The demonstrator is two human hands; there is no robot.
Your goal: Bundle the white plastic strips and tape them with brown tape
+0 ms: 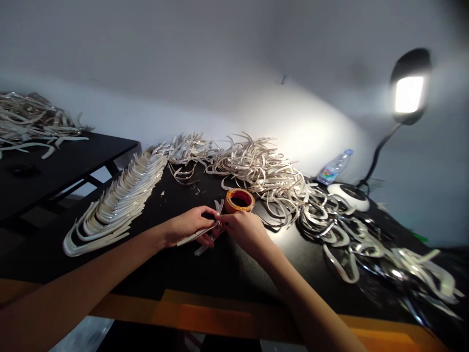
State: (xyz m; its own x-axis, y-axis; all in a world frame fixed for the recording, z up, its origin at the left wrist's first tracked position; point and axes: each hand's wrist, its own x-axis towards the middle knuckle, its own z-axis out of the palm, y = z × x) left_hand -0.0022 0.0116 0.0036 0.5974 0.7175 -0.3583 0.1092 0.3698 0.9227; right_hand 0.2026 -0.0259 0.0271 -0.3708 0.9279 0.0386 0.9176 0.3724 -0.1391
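The left hand (186,227) and right hand (244,232) have their fingers (208,211) clamped on a pale curved strip (196,236), just below an orange tape roll (240,200) at frame center

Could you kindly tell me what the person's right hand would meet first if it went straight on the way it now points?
The right hand would probably first meet the narrow cream strip rising at the fingertips of the left hand, though depth is hard to judge here.
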